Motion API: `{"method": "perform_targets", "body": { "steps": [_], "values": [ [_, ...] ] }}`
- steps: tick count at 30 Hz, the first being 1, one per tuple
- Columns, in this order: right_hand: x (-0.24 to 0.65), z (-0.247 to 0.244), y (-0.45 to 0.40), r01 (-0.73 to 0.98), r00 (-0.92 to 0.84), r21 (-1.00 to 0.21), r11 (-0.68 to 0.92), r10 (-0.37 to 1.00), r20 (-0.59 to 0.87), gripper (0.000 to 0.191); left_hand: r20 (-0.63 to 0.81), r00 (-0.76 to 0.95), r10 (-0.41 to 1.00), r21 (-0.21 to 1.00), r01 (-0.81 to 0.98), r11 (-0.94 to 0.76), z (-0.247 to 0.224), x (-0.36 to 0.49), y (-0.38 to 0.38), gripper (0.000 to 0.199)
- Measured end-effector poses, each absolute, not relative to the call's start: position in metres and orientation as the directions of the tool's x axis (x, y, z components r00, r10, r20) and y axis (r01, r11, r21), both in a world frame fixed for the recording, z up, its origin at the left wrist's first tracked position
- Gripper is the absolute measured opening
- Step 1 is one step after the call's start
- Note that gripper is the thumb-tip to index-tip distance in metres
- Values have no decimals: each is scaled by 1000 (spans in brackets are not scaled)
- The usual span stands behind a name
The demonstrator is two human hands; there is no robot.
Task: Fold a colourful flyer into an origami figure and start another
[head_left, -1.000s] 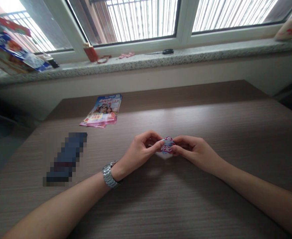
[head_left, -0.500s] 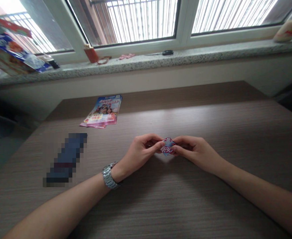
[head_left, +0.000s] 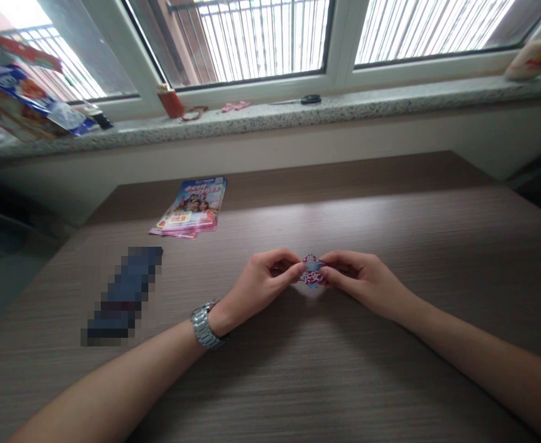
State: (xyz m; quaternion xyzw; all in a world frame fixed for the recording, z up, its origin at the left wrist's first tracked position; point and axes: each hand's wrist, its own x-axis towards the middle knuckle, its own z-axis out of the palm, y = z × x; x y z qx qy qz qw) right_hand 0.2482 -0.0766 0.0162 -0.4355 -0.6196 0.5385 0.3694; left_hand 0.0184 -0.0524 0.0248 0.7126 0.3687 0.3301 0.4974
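Note:
A small folded paper (head_left: 313,278), printed in red, white and light blue, is held just above the wooden table (head_left: 344,381). My left hand (head_left: 273,274), with a metal watch (head_left: 205,325) on its wrist, pinches the paper's left side between thumb and fingers. On the right side my right hand (head_left: 356,274) pinches it the same way. Both thumbs face me, and the other fingertips are partly hidden behind the paper.
Printed flyers (head_left: 194,206) lie stacked at the table's far left. A blurred-out dark object (head_left: 125,295) rests nearer on the left. Along the stone windowsill (head_left: 261,120) are a red case (head_left: 171,103), a pink item (head_left: 236,106), scissors (head_left: 310,99) and packages (head_left: 26,101).
The folded paper is tipped slightly, so more of its printed front shows. Both hands keep their pinch and have hardly moved.

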Motion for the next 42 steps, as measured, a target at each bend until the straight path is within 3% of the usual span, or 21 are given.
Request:
{"method": "perform_targets", "body": {
  "steps": [6,17,25,42],
  "values": [
    [250,14,-75,147,-341,-987,65,940,11,28,107,531,841,943,214,-255,21,18,-51,24],
    [252,13,-72,93,-317,-993,-69,944,-96,28,99,522,847,963,163,-213,24,16,-51,24],
    [253,13,-74,104,-311,-992,-72,945,-101,28,105,547,830,970,128,-207,20,17,-50,21],
    [248,19,-82,216,-365,-976,3,928,-78,30,191,545,816,886,262,-382,31,19,-55,22]
  ]
}}
